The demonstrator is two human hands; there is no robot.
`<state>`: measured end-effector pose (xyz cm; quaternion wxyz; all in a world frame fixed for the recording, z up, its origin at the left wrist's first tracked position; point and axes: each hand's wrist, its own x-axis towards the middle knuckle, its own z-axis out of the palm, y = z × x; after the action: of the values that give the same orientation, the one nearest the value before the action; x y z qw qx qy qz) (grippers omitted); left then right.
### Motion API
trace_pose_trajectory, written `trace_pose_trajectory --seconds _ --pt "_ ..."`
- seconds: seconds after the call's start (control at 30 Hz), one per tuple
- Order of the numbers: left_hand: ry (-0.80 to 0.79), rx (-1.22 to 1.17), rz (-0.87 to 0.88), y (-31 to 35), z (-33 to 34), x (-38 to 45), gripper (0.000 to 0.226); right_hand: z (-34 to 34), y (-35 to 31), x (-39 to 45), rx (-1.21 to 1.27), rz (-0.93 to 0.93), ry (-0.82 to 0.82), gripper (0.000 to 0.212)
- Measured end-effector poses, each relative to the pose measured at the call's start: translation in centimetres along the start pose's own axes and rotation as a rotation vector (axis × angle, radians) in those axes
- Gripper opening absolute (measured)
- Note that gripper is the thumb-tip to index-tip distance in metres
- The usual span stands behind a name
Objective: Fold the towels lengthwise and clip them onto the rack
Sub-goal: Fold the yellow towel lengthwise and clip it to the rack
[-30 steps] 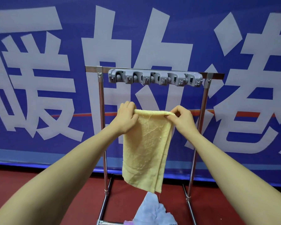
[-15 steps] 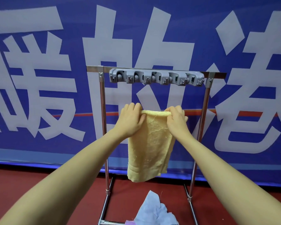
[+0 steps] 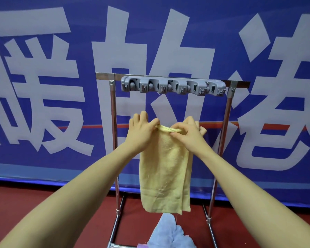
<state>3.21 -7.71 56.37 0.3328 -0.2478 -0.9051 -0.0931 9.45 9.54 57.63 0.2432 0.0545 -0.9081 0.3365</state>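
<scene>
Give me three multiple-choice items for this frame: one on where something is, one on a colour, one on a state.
1. Where is the yellow towel?
A. clipped in the grey clip strip
B. held below the clip strip, in front of the rack
C. flat on the floor

2. What colour is the cloth lying on the floor at the rack's base?
A. light blue
B. red
C. black

3. What are the clips of the grey clip strip holding?
A. two towels
B. one towel
C. nothing

Answers:
1 B: the left hand and right hand pinch its top edge under the strip.
2 A: pale blue against the red floor.
3 C: no fabric hangs from it.
</scene>
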Motion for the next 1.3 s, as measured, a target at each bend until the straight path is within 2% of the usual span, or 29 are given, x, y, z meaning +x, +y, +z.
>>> trace_pose_trajectory --seconds 0.1,0.17,0.27,0.37,0.43,0.53,0.7,0.77,0.83,1.03,1.17,1.3 --pt "0.052 0.005 0.04 0.4 -0.1 0.5 0.016 0.0 -0.5 -0.4 0.055 -0.037 -0.039 0.011" --pt "0.036 -0.115 0.066 1.2 -0.5 0.7 0.018 0.4 -0.7 -0.5 0.093 -0.047 -0.036 0.011" --pt "0.027 -0.369 0.01 1.8 -1.0 0.9 0.016 0.9 -0.8 -0.5 0.124 -0.027 0.017 0.013" --pt "-0.064 -0.584 -0.004 1.8 -1.3 0.7 0.014 1.0 -0.7 -0.5 0.126 -0.028 0.079 0.016" --pt "-0.143 -0.64 0.064 2.1 -1.7 0.5 0.023 1.0 -0.9 -0.5 0.154 -0.028 0.089 0.016" --pt "-0.198 -0.601 0.137 2.5 -1.5 0.3 0.039 1.4 -1.0 -0.5 0.191 -0.032 0.073 0.015" --pt "-0.134 -0.538 0.157 2.3 -0.7 0.5 0.018 1.8 -0.4 -0.5 0.185 -0.037 -0.004 0.02" --pt "-0.097 -0.564 0.14 2.4 -0.5 0.3 0.014 1.7 -0.3 -0.5 0.236 -0.012 -0.026 0.029" --pt "-0.089 -0.585 0.104 2.4 -0.3 0.3 0.013 1.6 -0.1 -0.6 0.295 0.001 0.034 0.033" --pt "-0.032 -0.543 0.09 2.2 -0.8 0.4 0.016 1.1 0.9 -0.5 0.447 0.074 0.203 0.018" --pt "-0.028 -0.414 0.227 1.8 -1.3 0.7 0.009 1.5 1.4 -0.3 0.493 0.112 0.198 0.009" --pt "-0.04 -0.35 0.35 1.7 -1.7 0.7 0.006 1.6 1.5 -0.2 0.59 0.114 0.084 0.011"
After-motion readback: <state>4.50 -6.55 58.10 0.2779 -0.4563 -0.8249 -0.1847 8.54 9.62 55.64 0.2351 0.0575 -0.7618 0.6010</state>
